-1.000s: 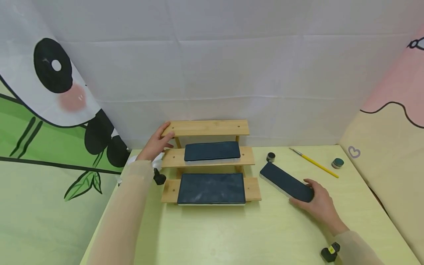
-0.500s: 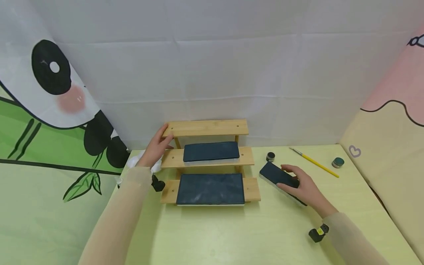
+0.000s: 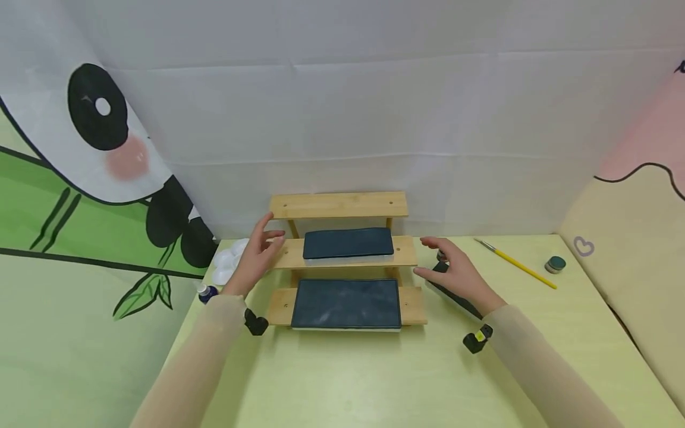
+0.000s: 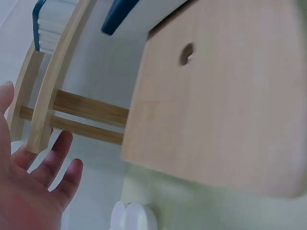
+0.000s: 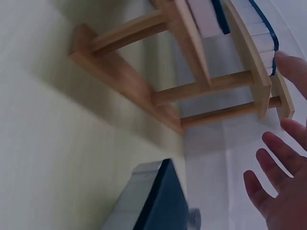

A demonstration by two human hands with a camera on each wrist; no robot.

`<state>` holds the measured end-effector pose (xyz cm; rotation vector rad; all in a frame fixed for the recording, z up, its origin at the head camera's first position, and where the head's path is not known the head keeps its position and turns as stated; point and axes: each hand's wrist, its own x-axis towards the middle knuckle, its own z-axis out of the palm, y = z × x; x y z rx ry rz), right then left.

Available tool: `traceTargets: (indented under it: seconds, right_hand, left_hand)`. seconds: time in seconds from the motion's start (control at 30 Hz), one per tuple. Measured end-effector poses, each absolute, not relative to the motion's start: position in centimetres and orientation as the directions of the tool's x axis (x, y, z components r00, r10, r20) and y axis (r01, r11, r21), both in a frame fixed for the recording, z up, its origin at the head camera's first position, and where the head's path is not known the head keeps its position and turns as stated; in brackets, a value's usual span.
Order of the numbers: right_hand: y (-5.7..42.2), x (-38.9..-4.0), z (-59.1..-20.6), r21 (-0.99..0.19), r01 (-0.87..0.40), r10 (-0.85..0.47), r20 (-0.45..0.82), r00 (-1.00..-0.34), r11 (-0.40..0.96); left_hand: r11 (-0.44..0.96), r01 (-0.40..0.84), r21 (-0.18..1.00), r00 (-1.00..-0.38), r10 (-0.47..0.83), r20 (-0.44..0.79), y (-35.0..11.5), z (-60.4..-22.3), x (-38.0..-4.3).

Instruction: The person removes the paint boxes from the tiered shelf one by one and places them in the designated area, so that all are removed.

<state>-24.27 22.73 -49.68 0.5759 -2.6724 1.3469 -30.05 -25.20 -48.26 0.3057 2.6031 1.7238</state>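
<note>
A three-tier wooden shelf (image 3: pixel 338 205) stands on the table. A dark-blue-topped slab with white sides (image 3: pixel 348 244) lies on its middle tier, and a larger slab of that kind (image 3: pixel 346 303) on the bottom tier. My left hand (image 3: pixel 253 261) is at the shelf's left end, fingers spread and loosely bent beside the upper boards; whether a fingertip touches is unclear. My right hand (image 3: pixel 455 273), holding nothing, hovers off the right end with thumb and fingers apart. Below it a narrow dark-topped slab (image 3: pixel 457 300) lies on the table, partly hidden by this hand.
A yellow-handled paintbrush (image 3: pixel 516 264) and a small green-lidded jar (image 3: pixel 555 264) lie at the right. Another small jar (image 3: pixel 441 255) is mostly hidden by the right hand. White rounded palette-like pieces (image 3: pixel 227 261) and a small dark-blue bottle (image 3: pixel 206 293) stand at the left.
My right hand has left the narrow slab and moved left toward the shelf. My left hand has eased off the top board and dropped slightly. The slabs on the shelf stay put.
</note>
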Motion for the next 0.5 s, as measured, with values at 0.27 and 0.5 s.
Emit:
traceTargets:
  seconds: [0.27,0.5]
  right_hand:
    - [20.5,-27.3,-48.6,-0.793,-0.389,-0.351,0.237,-0.906,0.469]
    - [18.7,-28.7,-48.0,-0.827,-0.366,-0.393,0.194,-0.899,0.427]
  left_hand:
    - [0.352,0.176,0.919,-0.978,0.166,0.124,-25.3,-49.6,-28.6]
    - [0.373,0.129,0.919,-0.986,0.149,0.078,-24.9,-48.8,-27.4]
